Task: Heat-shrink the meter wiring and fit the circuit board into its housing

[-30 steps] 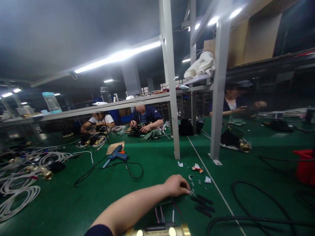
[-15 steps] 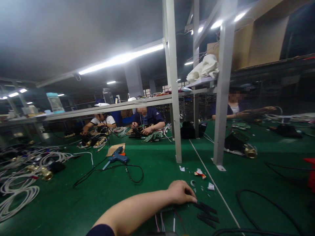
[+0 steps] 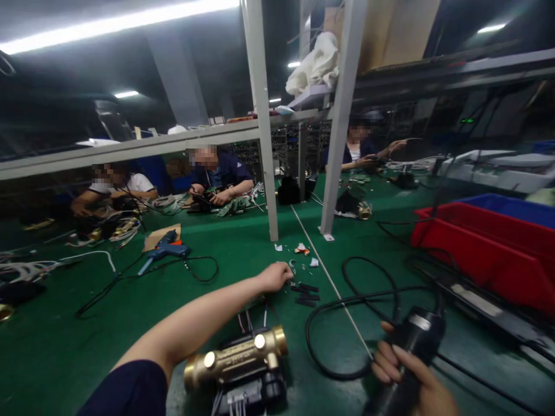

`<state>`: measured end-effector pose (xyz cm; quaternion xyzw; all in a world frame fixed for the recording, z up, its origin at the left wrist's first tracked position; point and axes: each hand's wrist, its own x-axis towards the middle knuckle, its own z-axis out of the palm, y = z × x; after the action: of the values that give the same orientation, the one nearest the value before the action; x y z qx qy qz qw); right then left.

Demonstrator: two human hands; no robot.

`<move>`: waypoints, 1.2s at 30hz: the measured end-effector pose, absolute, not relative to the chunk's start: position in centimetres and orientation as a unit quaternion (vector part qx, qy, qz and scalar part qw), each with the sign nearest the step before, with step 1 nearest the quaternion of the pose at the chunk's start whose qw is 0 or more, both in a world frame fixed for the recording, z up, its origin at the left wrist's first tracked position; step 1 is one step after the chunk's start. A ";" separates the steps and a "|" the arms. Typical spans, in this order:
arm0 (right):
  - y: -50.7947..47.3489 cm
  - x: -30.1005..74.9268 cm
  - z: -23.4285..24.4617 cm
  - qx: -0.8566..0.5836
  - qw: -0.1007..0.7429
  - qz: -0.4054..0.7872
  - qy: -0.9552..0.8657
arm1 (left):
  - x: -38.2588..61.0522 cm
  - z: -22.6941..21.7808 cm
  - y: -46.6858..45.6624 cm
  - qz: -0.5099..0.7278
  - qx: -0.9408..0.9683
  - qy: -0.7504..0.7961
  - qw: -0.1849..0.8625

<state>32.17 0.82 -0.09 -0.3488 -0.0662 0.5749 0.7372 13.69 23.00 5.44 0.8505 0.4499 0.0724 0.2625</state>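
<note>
My left hand [image 3: 274, 277] is stretched out over the green table [image 3: 130, 323], fingers curled and pinched down beside the small black tubes [image 3: 306, 293], though I cannot tell whether it grips one. My right hand [image 3: 403, 375] is wrapped around a black tool [image 3: 411, 352] at the lower right, its cord [image 3: 347, 300] looping across the table, and a brass fitting [image 3: 236, 358] lies near me between my arms.

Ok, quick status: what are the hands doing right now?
Left hand reaching to small black pieces on the green table. Right hand gripping black tool. Black cable loops between.
</note>
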 end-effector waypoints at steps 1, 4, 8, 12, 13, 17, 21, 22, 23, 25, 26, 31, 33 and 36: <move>0.8 32.1 0.1 -0.333 0.742 0.578 -0.060 | 13.5 6.3 22.9 0.096 0.843 0.455 0.271; 0.6 31.9 1.1 -0.317 0.738 0.593 -0.059 | 12.1 9.8 21.4 0.174 0.816 0.460 0.304; 0.3 31.7 2.6 -0.350 0.728 0.589 -0.014 | 7.9 14.7 14.8 0.247 0.780 0.453 0.354; 0.3 31.5 3.7 -0.382 0.721 0.578 0.005 | 3.8 14.9 5.5 0.380 0.824 0.324 0.268; 0.3 31.5 3.8 -0.388 0.720 0.575 0.007 | 3.1 14.0 3.5 0.413 0.822 0.327 0.218; 0.3 31.5 3.9 -0.410 0.717 0.564 0.006 | 1.2 8.4 -1.4 0.475 0.751 0.450 0.089; 0.5 31.4 3.8 -0.423 0.722 0.548 -0.001 | 1.4 4.5 -2.0 0.471 0.719 0.509 0.032; 0.5 31.3 3.8 -0.424 0.723 0.545 -0.003 | 1.7 4.1 -1.9 0.467 0.717 0.517 0.011; 0.5 31.3 3.8 -0.425 0.725 0.542 -0.003 | 2.0 3.8 -1.7 0.462 0.715 0.524 -0.012; 0.5 31.2 3.8 -0.426 0.727 0.539 -0.002 | 2.5 3.6 -1.5 0.446 0.716 0.534 -0.048; 0.4 31.2 3.9 -0.424 0.729 0.536 -0.001 | 2.7 3.6 -1.5 0.437 0.720 0.536 -0.056; 0.5 31.3 4.0 -0.437 0.721 0.538 -0.014 | 2.7 3.5 -1.7 0.391 0.743 0.535 -0.093; 0.5 31.2 4.4 -0.446 0.716 0.537 -0.006 | 2.6 3.4 -1.8 0.379 0.749 0.534 -0.100; 0.1 30.4 6.0 -0.420 0.734 0.534 -0.020 | 2.5 3.2 -1.7 0.384 0.752 0.529 -0.082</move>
<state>30.43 0.11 5.96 -0.4200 -0.0198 0.5339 0.7336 2.48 -1.71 3.20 0.7522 0.5292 0.3841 -0.0819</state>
